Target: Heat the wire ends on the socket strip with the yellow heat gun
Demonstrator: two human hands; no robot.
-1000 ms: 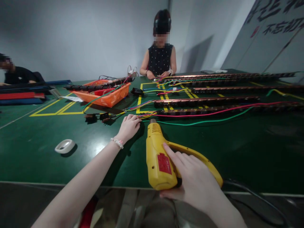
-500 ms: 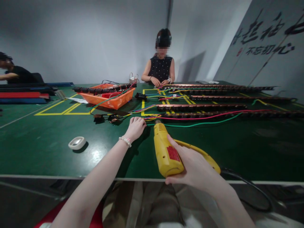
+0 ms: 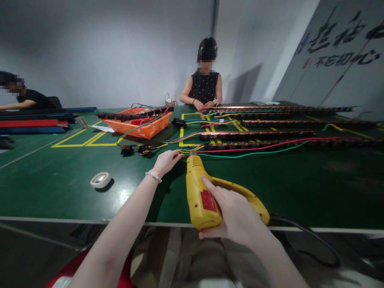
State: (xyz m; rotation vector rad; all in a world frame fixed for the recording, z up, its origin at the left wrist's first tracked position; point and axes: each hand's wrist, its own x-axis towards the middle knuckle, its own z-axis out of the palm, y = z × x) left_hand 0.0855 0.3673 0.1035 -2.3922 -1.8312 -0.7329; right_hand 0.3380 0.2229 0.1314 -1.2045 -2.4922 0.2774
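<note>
My right hand [image 3: 237, 212] is closed around a yellow heat gun [image 3: 201, 196] with a red label. Its metal nozzle points away from me, close to a bundle of coloured wires [image 3: 192, 149]. Left of the nozzle, my left hand [image 3: 167, 161] pinches the ends of these wires between thumb and fingers. Red and green wires [image 3: 252, 153] run off to the right beside a long dark bar with copper edges [image 3: 270, 145]. Black connectors [image 3: 146, 149] lie on the table just beyond my left hand.
An orange basket [image 3: 147, 131] with parts stands at the back left. A roll of white tape [image 3: 101, 180] lies at the left on the green table [image 3: 60, 192]. More copper-edged bars [image 3: 255, 135] lie behind. A co-worker [image 3: 204, 86] works across the table; another person sits far left.
The heat gun has moved left, its nozzle now nearer my left hand. My left hand has shifted slightly left, still at the wires. The view has turned a little.
</note>
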